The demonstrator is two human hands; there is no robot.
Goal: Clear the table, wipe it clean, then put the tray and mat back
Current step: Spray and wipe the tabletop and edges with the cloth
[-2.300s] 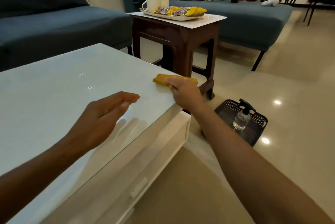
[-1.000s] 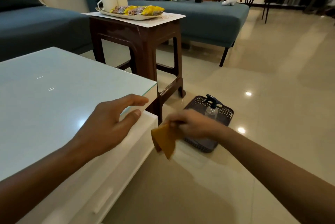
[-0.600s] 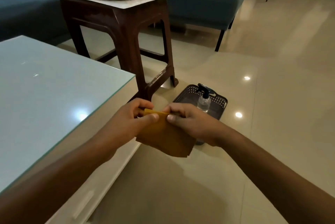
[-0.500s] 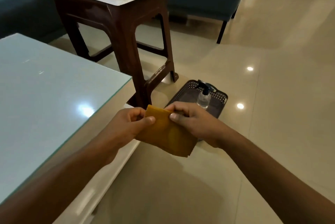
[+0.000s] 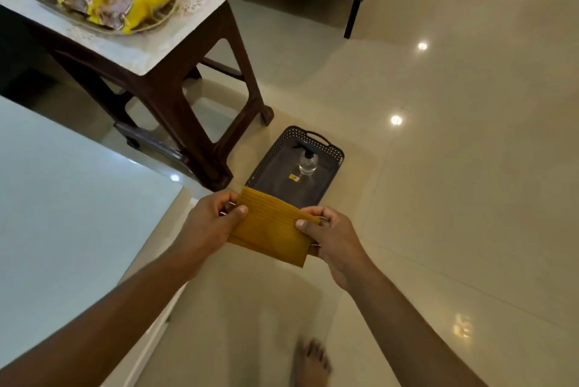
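Two hands are holding a folded yellow cloth (image 5: 271, 227) in the air over the floor (image 5: 454, 198).

The left hand (image 5: 208, 225) is pinching the cloth's left edge, thumb on top and fingers curled behind; the right hand (image 5: 333, 236) is pinching its right edge likewise, both forearms reaching forward. Just beyond, a dark basket (image 5: 335, 153) is sitting on the floor, holding a clear bottle (image 5: 308, 162). The glass table (image 5: 72, 205) is lying to the left. The tray (image 5: 150, 21) and mat (image 5: 163, 45) are resting on a brown stool (image 5: 175, 98).
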